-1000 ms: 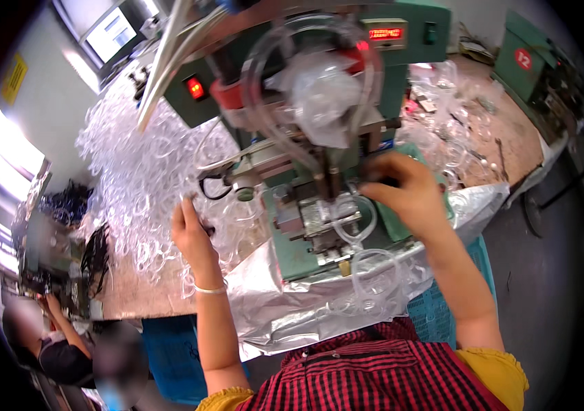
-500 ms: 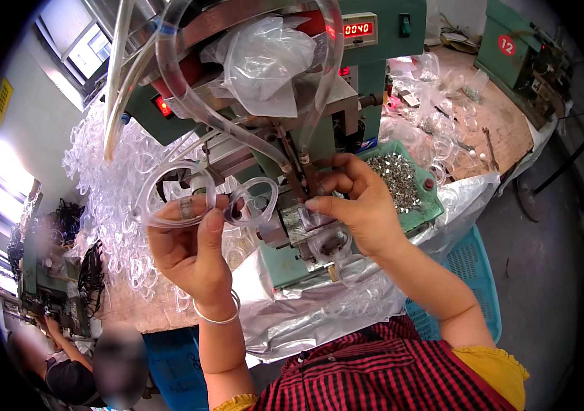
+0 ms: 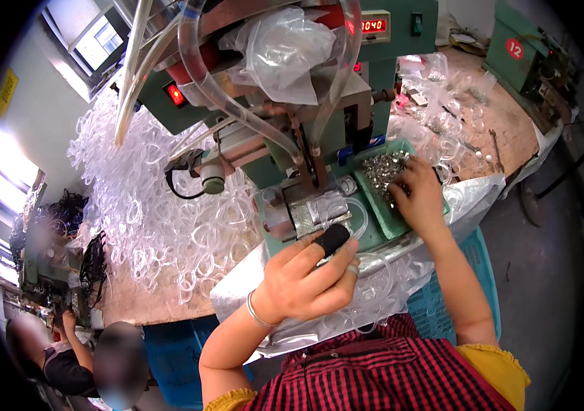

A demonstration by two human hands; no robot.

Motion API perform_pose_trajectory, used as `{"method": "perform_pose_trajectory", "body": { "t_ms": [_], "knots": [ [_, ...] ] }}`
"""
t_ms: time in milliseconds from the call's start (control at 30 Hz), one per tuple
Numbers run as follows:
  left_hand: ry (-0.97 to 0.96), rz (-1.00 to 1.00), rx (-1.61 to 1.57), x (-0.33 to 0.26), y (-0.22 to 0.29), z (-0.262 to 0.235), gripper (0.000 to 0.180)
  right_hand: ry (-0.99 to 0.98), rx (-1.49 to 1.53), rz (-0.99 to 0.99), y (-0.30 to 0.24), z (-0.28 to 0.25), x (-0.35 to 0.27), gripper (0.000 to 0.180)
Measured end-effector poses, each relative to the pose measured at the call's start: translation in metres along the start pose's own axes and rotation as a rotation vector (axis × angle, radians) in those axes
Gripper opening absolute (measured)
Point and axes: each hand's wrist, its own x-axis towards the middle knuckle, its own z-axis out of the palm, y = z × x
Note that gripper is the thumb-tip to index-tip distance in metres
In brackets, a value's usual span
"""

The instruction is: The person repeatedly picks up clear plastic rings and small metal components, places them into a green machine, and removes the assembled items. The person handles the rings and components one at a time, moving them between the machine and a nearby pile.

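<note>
My left hand [image 3: 312, 277], with a black cover on one finger, is bent over the front of the machine's metal die block [image 3: 309, 212]. Its fingers are curled downward; whatever they grip is hidden beneath them. A clear plastic tubing loop [image 3: 364, 222] lies beside those fingertips, against the block. To the right, my right hand [image 3: 419, 195] reaches into a green tray [image 3: 384, 226]. Its bent fingers are among small shiny metal pieces [image 3: 382, 171], and I cannot make out what is between them. Above the block stands the green press [image 3: 374, 116] with its narrow metal punch [image 3: 314, 168].
A big heap of clear loops [image 3: 168, 212] covers the table on the left. More loops [image 3: 374, 294] lie on silver sheeting in front. A plastic bag [image 3: 288, 51] and clear hoses [image 3: 237, 116] hang on the press. A blue basket [image 3: 467, 274] stands below right; another person [image 3: 66, 363] sits lower left.
My left hand has moved right and down from the raised loops to the die block's front. The right hand has left the punch and gone into the tray of metal pieces.
</note>
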Motion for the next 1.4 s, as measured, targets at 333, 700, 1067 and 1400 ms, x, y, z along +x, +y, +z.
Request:
{"method": "perform_pose_trajectory", "body": {
  "t_ms": [333, 700, 1067, 1400],
  "knots": [
    [0.092, -0.004, 0.005, -0.012, -0.007, 0.006, 0.021, -0.139, -0.07, -0.51, -0.033, -0.004, 0.019, 0.02],
    [0.403, -0.82, 0.655, -0.141, -0.063, -0.12, 0.02, 0.003, 0.327, 0.112, 0.057, 0.012, -0.028, 0.012],
    [0.021, -1.719, 0.613, -0.237, -0.261, -0.164, 0.031, -0.028, 0.493, 0.191, -0.007, 0.015, 0.004, 0.018],
    [-0.406, -1.226, 0.671, -0.154, -0.234, -0.132, 0.032, -0.014, 0.416, 0.355, -0.014, -0.023, -0.02, 0.012]
  ]
}}
